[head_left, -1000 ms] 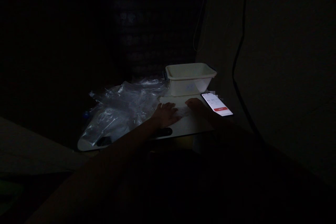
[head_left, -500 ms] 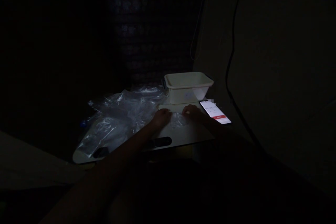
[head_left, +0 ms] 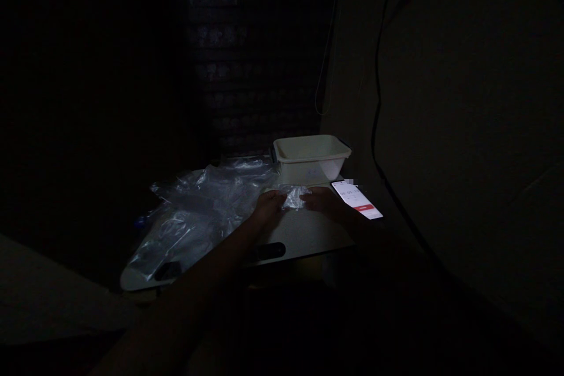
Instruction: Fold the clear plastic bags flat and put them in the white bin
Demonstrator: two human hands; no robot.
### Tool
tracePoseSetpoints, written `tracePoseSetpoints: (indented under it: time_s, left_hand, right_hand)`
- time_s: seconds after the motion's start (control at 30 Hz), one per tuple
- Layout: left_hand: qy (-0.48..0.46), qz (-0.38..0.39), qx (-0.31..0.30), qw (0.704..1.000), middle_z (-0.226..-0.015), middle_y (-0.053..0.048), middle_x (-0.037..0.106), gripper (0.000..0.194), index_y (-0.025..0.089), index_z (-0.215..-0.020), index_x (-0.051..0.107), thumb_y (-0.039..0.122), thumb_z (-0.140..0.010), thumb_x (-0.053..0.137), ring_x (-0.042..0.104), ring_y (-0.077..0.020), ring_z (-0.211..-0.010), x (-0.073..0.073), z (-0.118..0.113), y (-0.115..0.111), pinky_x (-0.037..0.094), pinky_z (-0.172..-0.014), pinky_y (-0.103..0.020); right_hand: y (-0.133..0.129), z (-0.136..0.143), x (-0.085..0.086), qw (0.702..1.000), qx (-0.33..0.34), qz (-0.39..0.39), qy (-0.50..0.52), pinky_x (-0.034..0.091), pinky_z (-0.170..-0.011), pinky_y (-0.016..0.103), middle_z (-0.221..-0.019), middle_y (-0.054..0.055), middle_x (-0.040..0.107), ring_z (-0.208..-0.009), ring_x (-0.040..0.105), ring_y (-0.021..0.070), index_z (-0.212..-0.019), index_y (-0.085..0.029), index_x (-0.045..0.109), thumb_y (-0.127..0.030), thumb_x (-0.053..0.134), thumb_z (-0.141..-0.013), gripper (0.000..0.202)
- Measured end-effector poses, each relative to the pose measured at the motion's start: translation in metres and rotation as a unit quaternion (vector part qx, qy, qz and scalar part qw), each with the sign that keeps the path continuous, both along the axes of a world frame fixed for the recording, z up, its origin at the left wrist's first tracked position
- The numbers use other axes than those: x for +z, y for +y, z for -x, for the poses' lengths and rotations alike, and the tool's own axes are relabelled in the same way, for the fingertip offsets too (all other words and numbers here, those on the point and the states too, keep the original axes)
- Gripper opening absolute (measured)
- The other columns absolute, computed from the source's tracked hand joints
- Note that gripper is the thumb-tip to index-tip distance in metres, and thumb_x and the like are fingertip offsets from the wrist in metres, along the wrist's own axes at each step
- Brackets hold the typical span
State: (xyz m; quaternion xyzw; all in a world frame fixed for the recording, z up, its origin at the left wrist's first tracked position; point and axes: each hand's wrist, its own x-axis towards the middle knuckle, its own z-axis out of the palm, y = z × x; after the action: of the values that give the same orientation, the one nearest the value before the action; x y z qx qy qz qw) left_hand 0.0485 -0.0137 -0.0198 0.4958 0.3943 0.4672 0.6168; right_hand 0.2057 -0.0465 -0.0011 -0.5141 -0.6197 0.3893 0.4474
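Observation:
Between my two hands is a small folded piece of clear plastic (head_left: pixel 293 198), which looks like a plastic bag. My left hand (head_left: pixel 269 204) is closed on its left side, and my right hand (head_left: pixel 318 198) grips the right side. Both hands are just over the pale table (head_left: pixel 308 235), in front of a cream plastic tub (head_left: pixel 304 171). To the left, a heap of clear plastic bags (head_left: pixel 198 205) covers much of the tabletop. Dim light hides the finer detail of my fingers.
A lit phone (head_left: pixel 359 200) showing a timer lies by the table's right edge. Dark oval handle slots (head_left: pixel 271 251) run along the near edge. A black cable (head_left: pixel 376 123) hangs down the right wall, and something blue (head_left: pixel 141 222) sits at the far left.
My hands have drawn closer together, and the plastic between them is now more bunched and raised a little. The whole view has shifted slightly, with the table lower in it.

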Motion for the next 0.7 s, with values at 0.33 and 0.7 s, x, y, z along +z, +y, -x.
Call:
tracePoseSetpoints:
  time_s: [0.33,0.7]
  left_hand:
    - [0.045,0.001,0.015,0.999,-0.04,0.005,0.045,0.017,0.014,-0.049,0.05,0.025,-0.05,0.063,0.039,-0.005,-0.037,-0.003,0.0,0.0,0.029,-0.04,-0.019]
    - [0.07,-0.017,0.044,0.996,-0.05,0.002,0.051,0.02,0.014,-0.052,0.053,0.032,-0.054,0.062,0.047,-0.0075,-0.047,0.009,0.003,0.008,0.037,-0.048,-0.02]
  right_hand:
    - [0.005,-0.004,-0.008,0.982,-0.076,0.074,0.154,0.043,-0.055,0.025,-0.058,-0.001,0.053,-0.057,0.051,0.0105,-0.056,-0.016,0.053,-0.031,0.063,-0.051,0.019]
    - [-0.002,-0.009,0.004,0.998,-0.052,0.011,0.038,0.038,-0.049,0.024,-0.048,-0.004,0.046,-0.048,0.044,0.0089,-0.05,-0.016,0.049,-0.036,0.061,-0.056,0.024]
